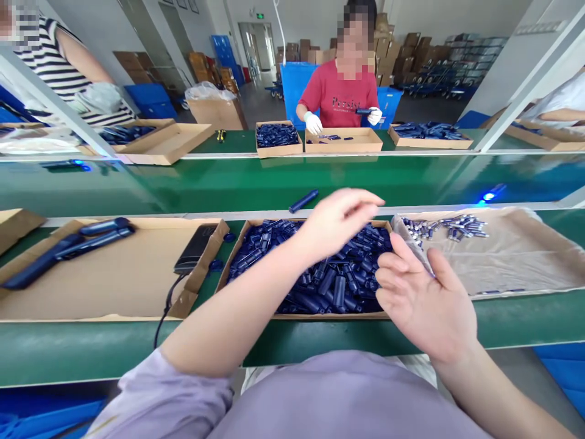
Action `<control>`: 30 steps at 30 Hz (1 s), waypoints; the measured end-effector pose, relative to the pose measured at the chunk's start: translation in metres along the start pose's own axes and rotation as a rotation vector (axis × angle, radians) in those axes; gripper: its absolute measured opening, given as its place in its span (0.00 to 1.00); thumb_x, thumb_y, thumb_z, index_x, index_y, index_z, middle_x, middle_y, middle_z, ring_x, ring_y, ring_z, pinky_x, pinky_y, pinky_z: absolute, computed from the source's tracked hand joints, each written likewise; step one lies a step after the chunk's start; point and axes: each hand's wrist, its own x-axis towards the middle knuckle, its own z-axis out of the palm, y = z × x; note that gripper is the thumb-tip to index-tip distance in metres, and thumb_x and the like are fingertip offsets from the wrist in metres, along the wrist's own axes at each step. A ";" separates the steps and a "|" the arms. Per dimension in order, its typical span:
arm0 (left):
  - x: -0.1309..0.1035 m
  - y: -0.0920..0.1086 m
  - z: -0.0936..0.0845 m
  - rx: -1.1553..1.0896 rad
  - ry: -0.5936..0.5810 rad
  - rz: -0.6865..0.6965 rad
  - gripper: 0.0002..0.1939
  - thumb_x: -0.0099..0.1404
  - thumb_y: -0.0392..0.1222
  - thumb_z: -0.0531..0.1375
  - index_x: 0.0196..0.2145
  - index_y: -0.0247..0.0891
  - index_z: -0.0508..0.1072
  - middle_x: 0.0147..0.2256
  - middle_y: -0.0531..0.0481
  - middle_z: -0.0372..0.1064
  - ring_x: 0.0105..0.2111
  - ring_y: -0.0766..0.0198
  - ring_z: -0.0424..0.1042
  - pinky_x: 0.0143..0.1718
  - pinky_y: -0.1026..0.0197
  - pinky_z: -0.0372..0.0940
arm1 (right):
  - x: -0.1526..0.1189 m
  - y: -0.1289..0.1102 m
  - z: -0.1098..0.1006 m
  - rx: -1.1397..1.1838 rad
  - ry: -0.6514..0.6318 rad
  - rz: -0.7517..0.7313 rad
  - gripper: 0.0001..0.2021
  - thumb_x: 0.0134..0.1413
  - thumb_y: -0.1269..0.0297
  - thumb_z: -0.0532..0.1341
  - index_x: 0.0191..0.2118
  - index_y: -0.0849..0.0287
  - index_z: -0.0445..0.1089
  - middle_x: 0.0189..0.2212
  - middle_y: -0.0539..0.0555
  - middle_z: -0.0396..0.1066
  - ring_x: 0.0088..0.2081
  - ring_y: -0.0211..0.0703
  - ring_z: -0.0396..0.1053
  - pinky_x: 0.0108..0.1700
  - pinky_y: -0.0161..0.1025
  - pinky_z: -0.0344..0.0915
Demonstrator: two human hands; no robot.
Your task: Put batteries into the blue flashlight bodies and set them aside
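Observation:
My left hand reaches over a cardboard tray heaped with dark blue plastic parts. Its fingers point right, the thumb is apart from them, and I see nothing between them. Beside the tray's right end, my right hand is turned palm up, with loosely bent fingers and the thumb spread. It looks bare of any object. A dark blue tube-shaped piece lies on the green conveyor just beyond my left hand. Small silver-and-blue parts lie in a plastic-lined tray to the right.
On the left, a cardboard tray holds several long blue pieces and a black box-shaped device with a cable. A blue-lit piece rests on the conveyor. Across it, a gloved person works at more trays.

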 end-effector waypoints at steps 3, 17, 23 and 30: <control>-0.040 0.037 0.008 -0.400 -0.109 0.035 0.14 0.69 0.44 0.56 0.49 0.41 0.75 0.43 0.45 0.72 0.41 0.58 0.72 0.43 0.60 0.66 | -0.002 0.005 0.011 -0.037 0.017 0.059 0.27 0.64 0.43 0.40 0.49 0.46 0.72 0.26 0.51 0.48 0.23 0.38 0.44 0.23 0.35 0.52; -0.100 0.030 -0.011 -0.827 -0.062 -0.043 0.14 0.67 0.38 0.59 0.50 0.41 0.76 0.40 0.46 0.73 0.37 0.63 0.72 0.43 0.62 0.69 | -0.016 0.026 0.056 0.089 -0.138 0.148 0.32 0.67 0.42 0.36 0.48 0.46 0.76 0.22 0.46 0.32 0.16 0.33 0.29 0.11 0.31 0.37; -0.105 0.027 -0.017 -0.874 -0.059 0.106 0.13 0.67 0.33 0.60 0.48 0.42 0.76 0.40 0.49 0.74 0.40 0.67 0.73 0.40 0.68 0.68 | -0.014 0.032 0.070 0.202 -0.204 0.170 0.34 0.67 0.43 0.36 0.49 0.53 0.76 0.20 0.44 0.33 0.14 0.29 0.29 0.10 0.29 0.37; -0.110 0.026 -0.023 -0.870 -0.034 0.122 0.12 0.67 0.33 0.59 0.47 0.42 0.76 0.41 0.50 0.74 0.40 0.68 0.73 0.40 0.68 0.68 | -0.014 0.037 0.073 0.152 -0.137 0.206 0.31 0.66 0.41 0.39 0.45 0.49 0.76 0.19 0.44 0.32 0.13 0.30 0.28 0.08 0.30 0.38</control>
